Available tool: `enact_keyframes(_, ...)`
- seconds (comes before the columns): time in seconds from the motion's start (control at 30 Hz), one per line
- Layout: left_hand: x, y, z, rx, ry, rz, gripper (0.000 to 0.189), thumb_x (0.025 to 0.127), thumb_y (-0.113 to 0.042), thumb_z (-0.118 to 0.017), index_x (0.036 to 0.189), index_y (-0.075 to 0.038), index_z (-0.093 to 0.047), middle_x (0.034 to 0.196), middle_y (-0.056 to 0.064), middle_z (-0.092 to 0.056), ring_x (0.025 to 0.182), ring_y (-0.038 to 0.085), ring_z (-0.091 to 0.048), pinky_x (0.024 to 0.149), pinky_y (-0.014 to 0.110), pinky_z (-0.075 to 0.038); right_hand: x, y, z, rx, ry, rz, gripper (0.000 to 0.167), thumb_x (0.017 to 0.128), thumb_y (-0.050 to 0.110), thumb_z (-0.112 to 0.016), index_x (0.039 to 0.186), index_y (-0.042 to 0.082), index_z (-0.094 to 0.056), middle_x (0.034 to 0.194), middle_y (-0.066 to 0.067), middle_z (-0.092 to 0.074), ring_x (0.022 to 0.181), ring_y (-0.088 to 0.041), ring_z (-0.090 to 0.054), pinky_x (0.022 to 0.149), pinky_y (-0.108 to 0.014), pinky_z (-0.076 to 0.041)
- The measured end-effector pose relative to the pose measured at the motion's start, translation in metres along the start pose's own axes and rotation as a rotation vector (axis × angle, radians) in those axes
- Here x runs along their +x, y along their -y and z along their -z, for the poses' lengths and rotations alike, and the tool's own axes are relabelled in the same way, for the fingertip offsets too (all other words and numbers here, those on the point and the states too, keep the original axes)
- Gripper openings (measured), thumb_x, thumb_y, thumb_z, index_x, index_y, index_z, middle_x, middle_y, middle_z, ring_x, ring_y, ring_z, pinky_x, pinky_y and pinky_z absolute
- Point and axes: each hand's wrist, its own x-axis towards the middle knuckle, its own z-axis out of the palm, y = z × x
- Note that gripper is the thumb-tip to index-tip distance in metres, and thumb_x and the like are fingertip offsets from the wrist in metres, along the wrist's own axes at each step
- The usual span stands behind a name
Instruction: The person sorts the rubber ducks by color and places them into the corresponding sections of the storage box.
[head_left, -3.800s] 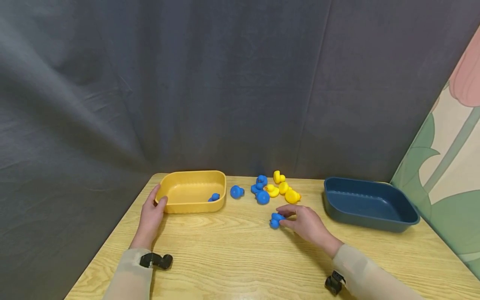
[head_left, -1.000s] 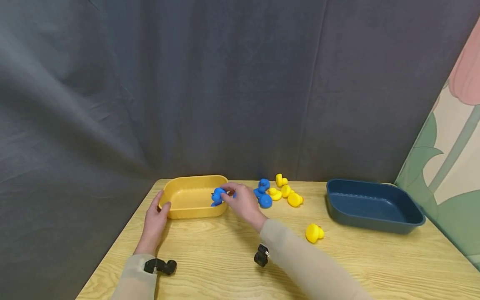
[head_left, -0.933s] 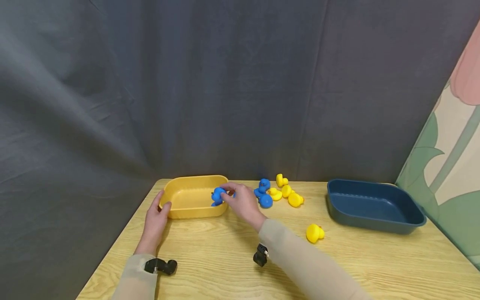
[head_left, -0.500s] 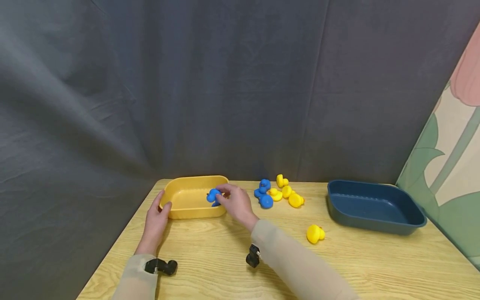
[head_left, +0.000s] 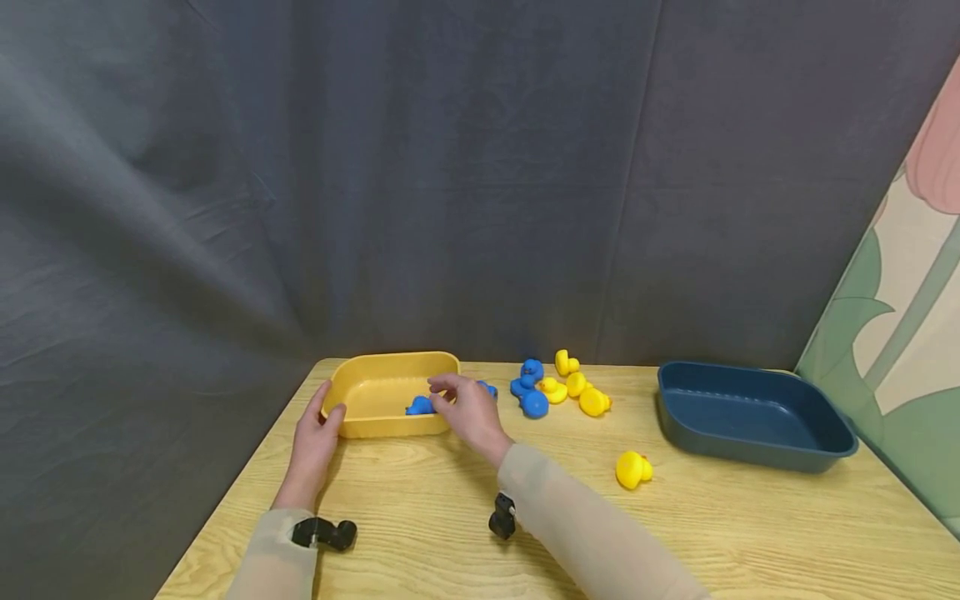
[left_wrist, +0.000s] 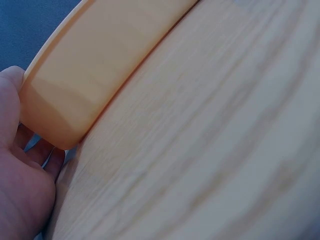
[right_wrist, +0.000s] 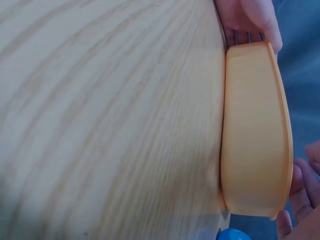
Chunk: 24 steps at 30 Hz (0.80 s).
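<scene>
At the left of the table, my left hand (head_left: 312, 442) grips the near left corner of a yellow tray (head_left: 393, 426), thumb over the rim and fingers around the outside. Blue rubber duck (head_left: 418, 406) shapes lie low in the tray's right part; the front wall and my right hand partly cover them. Over the tray's right end is my right hand (head_left: 471, 412), its fingers loosely spread and apart from the ducks. Behind this hand, another blue duck (head_left: 490, 389) outside the tray is mostly hidden. The right wrist view shows the tray's front wall (right_wrist: 255, 130) between both hands.
Several blue ducks (head_left: 534, 404) and yellow ducks (head_left: 596, 402) cluster at the back middle of the wooden table (head_left: 420, 525). One yellow duck (head_left: 632, 470) lies nearer, alone. A dark blue tray (head_left: 757, 417) stands at the right. Grey cloth (head_left: 480, 183) hangs behind.
My right hand brought a blue duck left from the table into the yellow tray and let it go. A yellow duck now lies nearer the front. My left hand keeps its hold.
</scene>
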Motion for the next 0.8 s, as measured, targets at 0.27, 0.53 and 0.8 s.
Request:
enact_keyframes(0.27,0.001,0.002,-0.001,0.014,-0.013,0.005,0.070,0.116,-0.021,-0.051,0.178,-0.013,-0.022,0.183,0.012,-0.018,0.170,0.031,-0.010,0.136,0.051,-0.015,-0.006,-0.005,0.002,0.056,-0.038,-0.003,0.032,0.105,0.017,-0.078,0.136,0.008,-0.078,0.128,-0.005,-0.075,0.101,-0.018,-0.069,0.081,-0.032,-0.059)
enact_keyframes(0.53,0.003,0.001,-0.003,0.021,-0.015,0.011,0.069,0.116,-0.023,-0.051,0.178,-0.016,-0.022,0.183,0.012,-0.018,0.170,0.032,-0.010,0.136,0.051,-0.015,-0.010,-0.016,0.017,0.154,-0.115,-0.033,0.035,0.103,0.015,-0.081,0.137,0.007,-0.077,0.131,-0.008,-0.072,0.109,-0.027,-0.070,0.087,-0.037,-0.061)
enact_keyframes(0.8,0.002,0.004,-0.002,0.028,-0.015,0.014,0.069,0.117,-0.022,-0.050,0.179,-0.017,-0.021,0.184,0.010,-0.017,0.170,0.031,-0.009,0.136,0.051,-0.015,-0.008,-0.032,0.031,0.183,-0.176,-0.067,0.042,0.101,0.011,-0.082,0.142,0.006,-0.074,0.138,-0.014,-0.070,0.125,-0.043,-0.066,0.108,-0.056,-0.056)
